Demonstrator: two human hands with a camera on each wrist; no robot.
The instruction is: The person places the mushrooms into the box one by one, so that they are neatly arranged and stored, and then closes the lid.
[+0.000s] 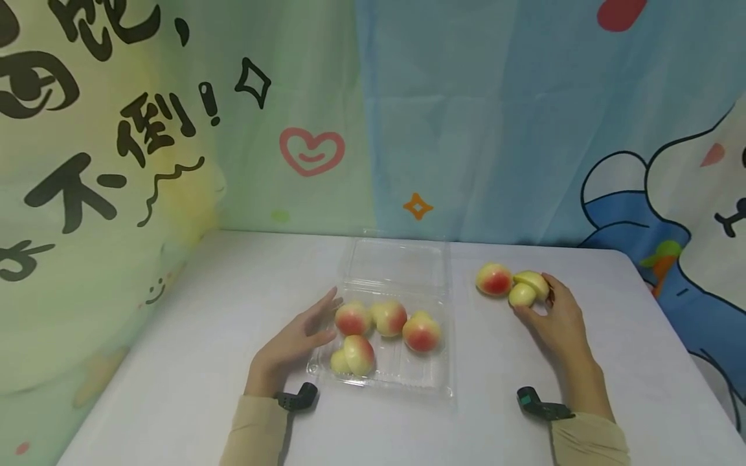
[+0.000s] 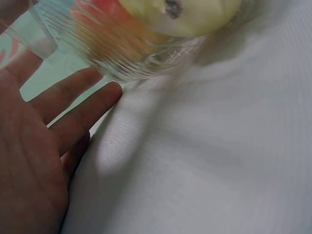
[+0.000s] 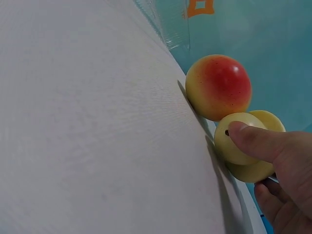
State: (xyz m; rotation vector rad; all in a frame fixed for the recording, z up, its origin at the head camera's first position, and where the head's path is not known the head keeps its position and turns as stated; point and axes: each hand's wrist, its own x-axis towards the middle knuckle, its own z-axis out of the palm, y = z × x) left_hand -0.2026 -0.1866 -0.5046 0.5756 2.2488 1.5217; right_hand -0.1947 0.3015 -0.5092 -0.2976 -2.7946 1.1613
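Observation:
My right hand (image 1: 556, 320) grips a toy mushroom (image 1: 530, 287) with a pale yellow stem and cap, the thumb lying across the stem in the right wrist view. Right beside it on the table sits another mushroom (image 3: 218, 87), its rounded cap yellow and red. My left hand (image 1: 303, 333) has its fingers extended along the left side of an open clear plastic box (image 1: 408, 375); in the left wrist view the fingertips (image 2: 114, 90) are at its ribbed wall. Inside the box lie several red-and-yellow mushrooms (image 1: 422, 332), grouped mostly in its upper and left parts.
The box's clear lid (image 1: 398, 262) is folded back toward the rear of the white table (image 1: 478, 414). A printed cloth (image 1: 466, 129) hangs behind the table and along its left. Each wrist bears a dark strap-on camera (image 1: 298, 396).

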